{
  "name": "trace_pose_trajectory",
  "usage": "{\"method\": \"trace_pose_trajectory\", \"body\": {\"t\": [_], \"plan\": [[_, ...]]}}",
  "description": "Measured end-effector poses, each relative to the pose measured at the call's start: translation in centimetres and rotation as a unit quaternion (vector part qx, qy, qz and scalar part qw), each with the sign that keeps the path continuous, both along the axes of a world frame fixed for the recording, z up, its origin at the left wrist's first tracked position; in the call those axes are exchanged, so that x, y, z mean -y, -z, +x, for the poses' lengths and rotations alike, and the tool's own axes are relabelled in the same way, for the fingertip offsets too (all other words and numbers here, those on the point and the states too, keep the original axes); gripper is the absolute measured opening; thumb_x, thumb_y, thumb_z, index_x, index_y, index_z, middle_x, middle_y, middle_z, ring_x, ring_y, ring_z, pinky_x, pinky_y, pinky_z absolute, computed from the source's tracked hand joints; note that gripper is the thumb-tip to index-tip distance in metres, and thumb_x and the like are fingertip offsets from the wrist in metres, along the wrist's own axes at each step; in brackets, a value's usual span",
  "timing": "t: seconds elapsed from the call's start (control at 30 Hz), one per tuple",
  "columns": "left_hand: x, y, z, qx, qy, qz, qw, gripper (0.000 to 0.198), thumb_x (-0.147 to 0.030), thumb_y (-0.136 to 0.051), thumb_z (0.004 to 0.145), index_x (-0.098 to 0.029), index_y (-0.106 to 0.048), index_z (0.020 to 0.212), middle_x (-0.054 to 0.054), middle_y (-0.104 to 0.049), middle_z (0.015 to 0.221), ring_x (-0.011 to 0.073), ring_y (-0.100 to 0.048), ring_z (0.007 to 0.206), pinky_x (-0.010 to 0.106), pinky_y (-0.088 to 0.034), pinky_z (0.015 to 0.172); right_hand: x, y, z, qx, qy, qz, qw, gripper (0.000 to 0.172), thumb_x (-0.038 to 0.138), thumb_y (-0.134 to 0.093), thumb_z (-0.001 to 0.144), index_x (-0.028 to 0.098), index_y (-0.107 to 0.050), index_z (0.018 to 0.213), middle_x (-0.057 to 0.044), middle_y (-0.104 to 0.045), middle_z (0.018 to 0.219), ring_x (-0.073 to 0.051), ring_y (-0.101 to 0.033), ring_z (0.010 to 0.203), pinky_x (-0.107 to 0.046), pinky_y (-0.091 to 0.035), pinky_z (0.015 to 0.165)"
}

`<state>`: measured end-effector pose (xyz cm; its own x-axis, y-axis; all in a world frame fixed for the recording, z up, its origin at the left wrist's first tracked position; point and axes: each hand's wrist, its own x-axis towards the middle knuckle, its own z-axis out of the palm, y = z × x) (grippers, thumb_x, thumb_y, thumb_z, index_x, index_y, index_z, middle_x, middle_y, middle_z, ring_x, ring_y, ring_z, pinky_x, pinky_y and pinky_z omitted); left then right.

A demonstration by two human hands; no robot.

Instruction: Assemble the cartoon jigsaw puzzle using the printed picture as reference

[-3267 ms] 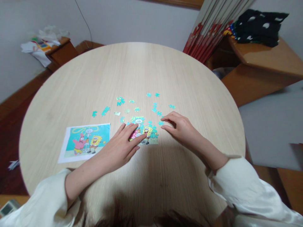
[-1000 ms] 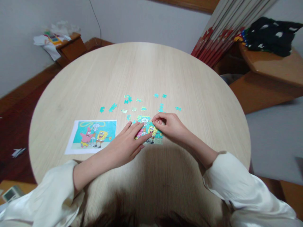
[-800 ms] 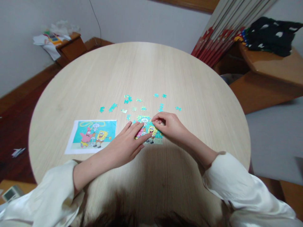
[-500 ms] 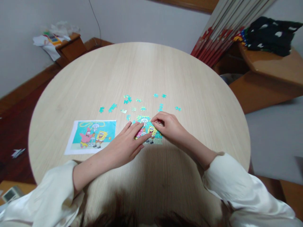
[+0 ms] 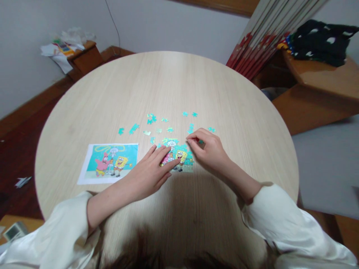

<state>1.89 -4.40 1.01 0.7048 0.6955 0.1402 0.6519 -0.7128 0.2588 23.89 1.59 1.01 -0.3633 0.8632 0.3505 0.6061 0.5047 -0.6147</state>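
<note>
Partial puzzle (image 5: 183, 155) sits on the round table (image 5: 168, 86), straight ahead of the person, between the two hands; taking it as landmark for everything here; left hand (image 5: 153, 168) lies palm down over its left part, fingers spread and slack, tips resting on it, nothing gripped; right hand (image 5: 209, 147) is just off its far right corner, thumb and index drawn close together; whether a piece sits in that pinch is too small to make out.

Key relation: the puzzle's far right corner lies immediately left of the right fingertips, so the right hand is the nearer one to that corner; near edge of the puzzle runs side to side; left hand covers the left end, so I can't call its long axis.

Loose stuff: teal bit (image 5: 201, 141) right of the puzzle, partly under the right hand; teal stack (image 5: 190, 128) just beyond the puzzle's far right corner, long axis running mostly away from the person; teal single (image 5: 194, 114) farther beyond; teal pair (image 5: 211, 129) beyond and right, past the right hand; slanted strip (image 5: 134, 129) and blue-green cluster (image 5: 151, 118) beyond and left; printed picture (image 5: 110, 162) left of the puzzle, apart from it, left forearm crossing its near right corner in view.
</note>
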Motion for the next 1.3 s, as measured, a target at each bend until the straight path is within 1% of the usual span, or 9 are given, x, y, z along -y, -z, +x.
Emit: {"method": "trace_pose_trajectory", "body": {"t": [0.07, 0.17, 0.27, 0.33, 0.57, 0.73, 1.0, 1.13, 1.3], "plan": [[0.0, 0.0, 0.0, -0.001, -0.001, -0.001, 1.0, 0.038, -0.018, -0.046, 0.094, -0.019, -0.052, 0.132, 0.019, -0.046, 0.136, 0.0331, -0.041, 0.131, 0.058, -0.035, 0.107, 0.0, 0.0, 0.5, 0.011, -0.009, 0.029, 0.999, 0.016, 0.012, -0.05, 0.087, 0.018, -0.064, 0.082, -0.006, -0.063, 0.082, -0.018, -0.058, 0.08, -0.034, -0.045, 0.074], [0.0, 0.0, 0.0, -0.001, -0.003, 0.002, 1.0, 0.038, -0.019, -0.046, 0.095, -0.019, -0.051, 0.132, 0.019, -0.046, 0.137, 0.0328, -0.041, 0.132, 0.059, -0.034, 0.107, 0.2, 0.4, 0.9, 0.034, -0.051, 0.044, 0.997, 0.023, 0.007, -0.046, 0.087, 0.019, -0.065, 0.087, -0.007, -0.063, 0.089, -0.02, -0.056, 0.087, -0.036, -0.045, 0.079], [0.0, 0.1, 0.0, -0.009, -0.001, 0.01, 1.0, 0.039, -0.019, -0.046, 0.095, -0.019, -0.05, 0.133, 0.019, -0.046, 0.137, 0.0328, -0.042, 0.131, 0.059, -0.035, 0.107, 0.4, 0.8, 0.8, 0.082, -0.101, 0.055, 0.99, 0.026, 0.007, -0.044, 0.087, 0.019, -0.067, 0.087, -0.008, -0.061, 0.088, -0.02, -0.053, 0.084, -0.036, -0.044, 0.076], [0.0, 0.1, 0.0, -0.015, -0.001, 0.016, 1.0, 0.039, -0.02, -0.046, 0.095, -0.019, -0.049, 0.134, 0.019, -0.045, 0.138, 0.0328, -0.042, 0.131, 0.059, -0.036, 0.107, 0.4, 1.0, 0.6, 0.104, -0.113, 0.065, 0.986, 0.027, 0.007, -0.043, 0.087, 0.019, -0.067, 0.087, -0.008, -0.06, 0.087, -0.021, -0.052, 0.083, -0.036, -0.043, 0.074], [0.0, 0.2, 0.0, -0.008, -0.003, 0.018, 1.0, 0.039, -0.02, -0.045, 0.095, -0.02, -0.05, 0.133, 0.019, -0.046, 0.137, 0.0323, -0.042, 0.131, 0.059, -0.036, 0.107, 0.4, 0.7, 0.8, 0.118, -0.106, 0.086, 0.984, 0.026, 0.008, -0.045, 0.087, 0.019, -0.068, 0.089, -0.007, -0.061, 0.085, -0.02, -0.052, 0.081, -0.036, -0.042, 0.073], [0.0, 0.3, 0.0, 0.016, -0.014, 0.002, 1.0, 0.037, -0.017, -0.046, 0.094, -0.02, -0.052, 0.13, 0.016, -0.049, 0.135, 0.0296, -0.044, 0.129, 0.057, -0.035, 0.108, -0.2, -0.2, 2.2, 0.063, -0.032, 0.103, 0.992, 0.026, 0.007, -0.045, 0.085, 0.02, -0.066, 0.091, -0.007, -0.061, 0.089, -0.02, -0.056, 0.085, -0.036, -0.046, 0.076], [-0.3, 0.1, 0.1, 0.065, -0.026, 0.008, 0.998, 0.033, -0.018, -0.043, 0.094, -0.015, -0.055, 0.125, 0.017, -0.055, 0.122, 0.0276, -0.052, 0.114, 0.052, -0.041, 0.101, -1.4, -0.4, 4.9, 0.079, 0.025, 0.076, 0.994, 0.026, 0.008, -0.045, 0.083, 0.021, -0.066, 0.091, -0.008, -0.063, 0.088, -0.022, -0.06, 0.085, -0.039, -0.049, 0.077], [-0.4, 0.0, 0.7, 0.044, -0.044, 0.032, 0.998, 0.035, -0.02, -0.038, 0.096, -0.013, -0.054, 0.127, 0.017, -0.055, 0.115, 0.0283, -0.051, 0.108, 0.055, -0.036, 0.101, -1.5, -0.4, 5.2, 0.083, 0.019, 0.05, 0.995, 0.024, 0.011, -0.045, 0.085, 0.02, -0.067, 0.093, -0.008, -0.065, 0.09, -0.022, -0.062, 0.086, -0.04, -0.05, 0.078], [-0.4, 0.1, 1.6, 0.0, -0.066, 0.037, 0.997, 0.041, -0.024, -0.035, 0.095, -0.012, -0.052, 0.13, 0.02, -0.053, 0.117, 0.0327, -0.048, 0.108, 0.058, -0.036, 0.095, -1.3, -0.2, 4.9, 0.092, -0.017, 0.025, 0.995, 0.023, 0.014, -0.045, 0.088, 0.019, -0.066, 0.095, -0.009, -0.066, 0.09, -0.021, -0.063, 0.084, -0.039, -0.05, 0.077]]}}
